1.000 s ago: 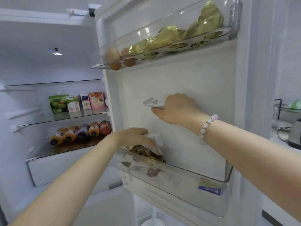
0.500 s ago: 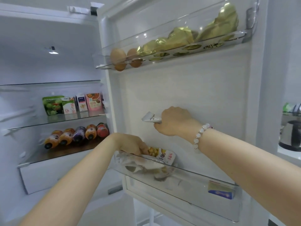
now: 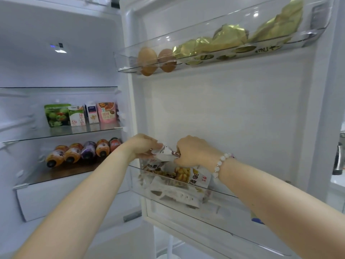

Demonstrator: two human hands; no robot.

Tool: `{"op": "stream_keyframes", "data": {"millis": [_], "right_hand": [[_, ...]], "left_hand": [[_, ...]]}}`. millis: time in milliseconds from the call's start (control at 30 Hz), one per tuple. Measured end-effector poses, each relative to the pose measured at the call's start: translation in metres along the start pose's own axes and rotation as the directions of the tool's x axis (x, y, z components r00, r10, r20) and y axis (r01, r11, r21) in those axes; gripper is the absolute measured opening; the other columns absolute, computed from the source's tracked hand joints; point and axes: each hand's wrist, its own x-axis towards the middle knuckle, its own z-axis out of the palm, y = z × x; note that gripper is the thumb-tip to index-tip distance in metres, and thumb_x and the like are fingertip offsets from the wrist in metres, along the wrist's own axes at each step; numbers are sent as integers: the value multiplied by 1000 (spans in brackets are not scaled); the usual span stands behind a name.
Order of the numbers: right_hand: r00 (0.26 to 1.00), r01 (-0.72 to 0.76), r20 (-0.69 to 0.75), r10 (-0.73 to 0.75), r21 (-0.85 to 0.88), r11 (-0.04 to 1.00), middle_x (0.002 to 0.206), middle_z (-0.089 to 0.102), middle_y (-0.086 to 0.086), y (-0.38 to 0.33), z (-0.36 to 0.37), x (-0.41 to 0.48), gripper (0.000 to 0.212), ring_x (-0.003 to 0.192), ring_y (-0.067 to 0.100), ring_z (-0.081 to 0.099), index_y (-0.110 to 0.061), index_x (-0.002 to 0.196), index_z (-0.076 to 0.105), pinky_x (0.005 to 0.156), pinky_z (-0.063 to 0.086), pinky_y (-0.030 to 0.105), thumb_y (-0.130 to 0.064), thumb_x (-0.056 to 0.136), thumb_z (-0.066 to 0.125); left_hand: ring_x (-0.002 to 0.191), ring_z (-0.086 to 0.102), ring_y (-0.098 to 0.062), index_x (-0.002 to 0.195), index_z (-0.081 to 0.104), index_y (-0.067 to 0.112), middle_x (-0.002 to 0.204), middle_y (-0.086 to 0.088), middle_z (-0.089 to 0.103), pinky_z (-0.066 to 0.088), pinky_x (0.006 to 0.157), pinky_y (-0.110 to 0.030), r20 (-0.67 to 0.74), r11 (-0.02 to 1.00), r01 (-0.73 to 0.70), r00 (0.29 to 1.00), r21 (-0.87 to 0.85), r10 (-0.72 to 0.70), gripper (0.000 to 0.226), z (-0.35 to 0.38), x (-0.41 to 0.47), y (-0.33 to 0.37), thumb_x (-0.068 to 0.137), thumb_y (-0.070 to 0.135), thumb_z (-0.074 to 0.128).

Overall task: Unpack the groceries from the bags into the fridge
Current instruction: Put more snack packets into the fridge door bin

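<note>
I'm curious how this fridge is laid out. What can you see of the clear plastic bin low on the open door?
The clear plastic door bin is a long, see-through trough fixed low on the inside of the open white fridge door. Printed snack packets sit bunched in its left end; a blue label shows near its right. Just above its rim, the left hand and right hand pinch a small white packet.

At 1 o'clock, upper door bin (image 3: 308,37) with two eggs (image 3: 147,57) at its left end, gold foil packets (image 3: 229,37) beside them. At 5 o'clock, lower door bin (image 3: 224,200) holding snack packets (image 3: 186,176). At 9 o'clock, glass shelf (image 3: 61,133) with four upright cartons and pouches (image 3: 80,115); below it, lower shelf (image 3: 61,171) bearing five bottles (image 3: 84,152) on their sides.
</note>
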Motion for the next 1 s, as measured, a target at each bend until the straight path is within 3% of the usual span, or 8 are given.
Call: {"op": "stream_keyframes", "data": {"millis": [100,200,400,567,700,867,933,1000], "right_hand": [[996,-11,91,1,105,994,72,49,-1,4,7,-2,34,70,20,51,-9,88,55,54,38,27,-43,91,53],[978,-6,207,-35,190,982,83,51,1,3,15,-7,45,80,19,50,-7,101,54,62,39,27,-51,91,52],[959,1,277,-61,209,978,74,47,-2,-4,23,-5,44,69,16,47,-15,81,47,55,35,23,-58,90,47],[941,-15,335,-41,164,986,99,57,5,5,31,-10,44,87,22,49,-11,110,52,72,37,26,-52,95,44],[931,-100,365,29,176,979,117,61,11,13,32,-10,56,89,24,57,-6,121,52,71,44,26,-52,90,52],[929,-169,365,51,298,940,92,62,7,21,28,-8,54,61,16,55,-6,112,54,56,45,25,-55,92,46],[932,-130,359,42,224,966,82,58,4,21,29,-8,48,67,19,53,-8,102,55,61,40,28,-53,95,40],[938,-101,342,49,134,986,95,58,7,18,28,-11,48,83,22,51,-6,108,55,68,38,30,-49,97,39]], "left_hand": [[88,64,-19,113,60,4,106,-10,67,52,70,-25,-32,998,31,999,56,-29,35,-2,4,-5,83,19,71],[75,56,-14,107,61,7,99,-6,64,42,59,-22,-80,989,43,996,142,-32,27,-4,5,-7,84,19,70],[92,49,-21,112,59,6,105,-7,57,39,74,-30,-132,959,140,985,248,-110,38,-5,10,-20,81,24,72],[78,56,-21,81,58,10,73,-2,58,41,56,-23,-140,812,145,987,566,-78,21,5,13,-19,82,29,68],[67,54,-17,65,53,15,69,0,55,42,62,-22,-131,746,140,989,652,-71,30,15,18,-24,78,36,70],[70,52,-19,64,51,15,88,-6,60,42,65,-22,-121,707,126,991,696,-58,32,21,26,-30,81,38,66],[81,57,-23,74,54,12,91,-7,59,43,68,-24,-148,688,124,989,715,-25,29,23,24,-32,78,37,69],[95,61,-25,89,57,12,96,-7,60,46,72,-26,-161,689,121,987,715,-6,32,23,20,-33,76,36,72]]}}
